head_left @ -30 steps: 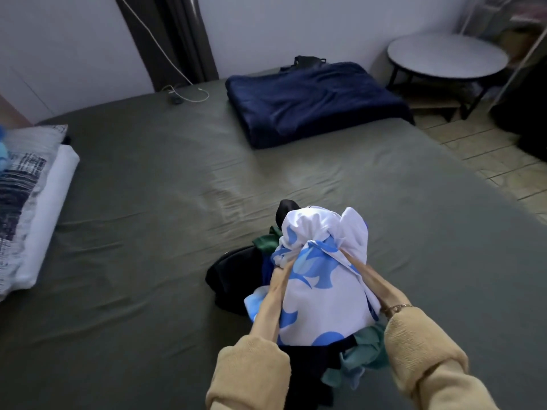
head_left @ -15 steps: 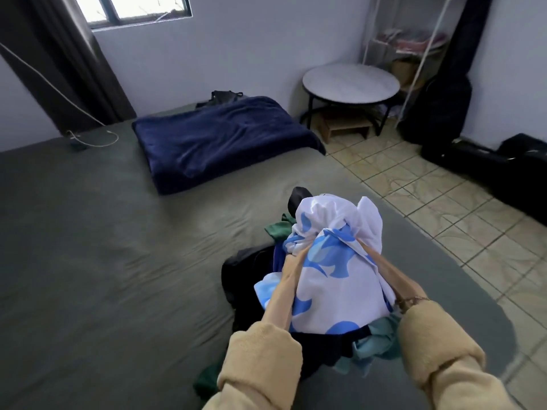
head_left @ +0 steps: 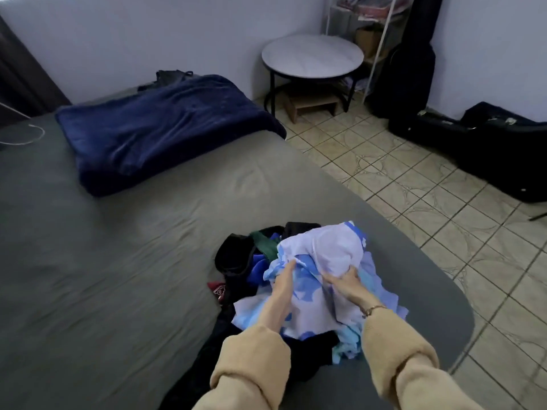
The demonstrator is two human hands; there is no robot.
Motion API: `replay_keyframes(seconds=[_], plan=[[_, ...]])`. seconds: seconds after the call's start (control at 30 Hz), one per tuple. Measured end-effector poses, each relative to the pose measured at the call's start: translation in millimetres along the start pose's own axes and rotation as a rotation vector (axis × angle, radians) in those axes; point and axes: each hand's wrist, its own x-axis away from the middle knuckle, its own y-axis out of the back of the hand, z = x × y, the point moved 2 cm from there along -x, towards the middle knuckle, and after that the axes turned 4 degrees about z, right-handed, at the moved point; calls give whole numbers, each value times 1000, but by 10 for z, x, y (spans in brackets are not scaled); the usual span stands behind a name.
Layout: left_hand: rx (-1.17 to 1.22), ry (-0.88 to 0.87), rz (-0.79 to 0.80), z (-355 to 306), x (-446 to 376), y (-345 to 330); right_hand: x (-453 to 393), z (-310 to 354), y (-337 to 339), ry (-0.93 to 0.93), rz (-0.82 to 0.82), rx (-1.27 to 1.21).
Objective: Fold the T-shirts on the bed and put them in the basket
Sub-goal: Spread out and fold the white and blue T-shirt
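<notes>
Fingers of our left hand (head_left: 282,287) and right hand (head_left: 344,284) pinch the crumpled white-and-blue patterned T-shirt (head_left: 322,270) atop the unfolded clothes pile (head_left: 251,261) on the grey-sheeted bed (head_left: 118,261); nothing looks folded, no basket visible.

Home bedroom, grey-sheeted bed (head_left: 118,261) with folded navy blanket (head_left: 159,128) at far end, round side table (head_left: 312,56) and black guitar case (head_left: 414,54) on tiled floor (head_left: 429,202) at right

Thin, smooth white-and-blue cloth T-shirt (head_left: 322,261) on matt grey bed sheet (head_left: 118,261); plush navy blanket (head_left: 159,128); glossy floor tiles (head_left: 414,187).
</notes>
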Motion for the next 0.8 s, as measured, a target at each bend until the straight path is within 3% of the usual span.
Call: replay_keyframes(seconds=[0.23, 0.47, 0.57, 0.8], plan=[[-271, -66, -43, 185, -103, 164, -39, -95, -169, 32, -111, 177], [-186, -140, -92, 287, 94, 723, 248, 230, -413, 285, -369, 340], [-133, -137, -114, 457, 238, 1122, 411, 336, -732, 402, -321, 319], [-102, -70, -168, 1262, 729, 2091, 916, 244, -1565, 393, -269, 446]])
